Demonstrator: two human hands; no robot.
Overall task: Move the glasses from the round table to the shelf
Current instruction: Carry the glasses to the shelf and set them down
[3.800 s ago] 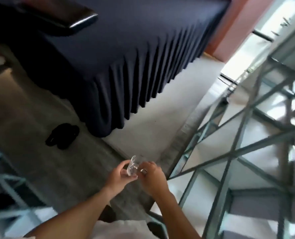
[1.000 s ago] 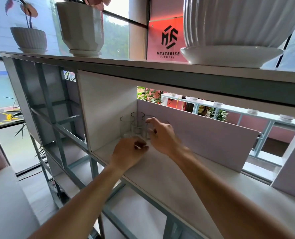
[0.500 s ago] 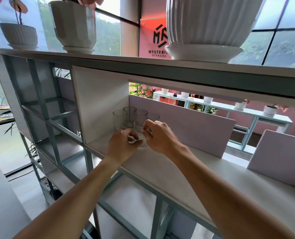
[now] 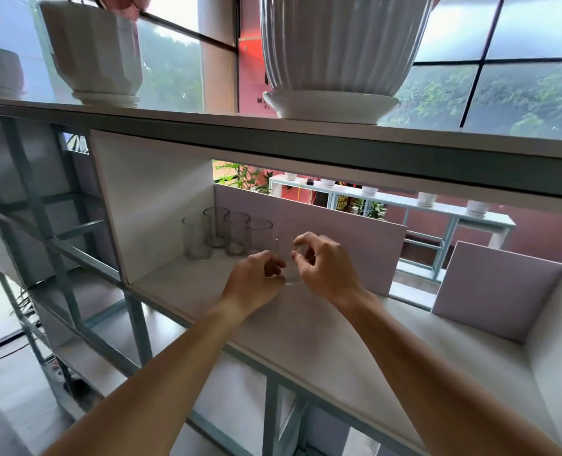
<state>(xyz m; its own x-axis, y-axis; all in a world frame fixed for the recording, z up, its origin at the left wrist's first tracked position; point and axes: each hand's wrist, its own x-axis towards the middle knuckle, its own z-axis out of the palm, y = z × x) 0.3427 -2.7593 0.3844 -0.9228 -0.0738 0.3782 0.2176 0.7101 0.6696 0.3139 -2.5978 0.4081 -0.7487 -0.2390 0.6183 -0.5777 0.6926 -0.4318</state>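
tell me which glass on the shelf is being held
The glass between the left hand and right hand, nearest the shelf front. The four others stand untouched further back left.

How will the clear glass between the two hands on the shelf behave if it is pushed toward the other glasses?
The glass looks thin-walled, so it is probably fragile and may chip against the standing glasses. Its smooth wall likely feels slippery; the left hand and right hand both hold it. On the smooth shelf it should slide rather than tip.
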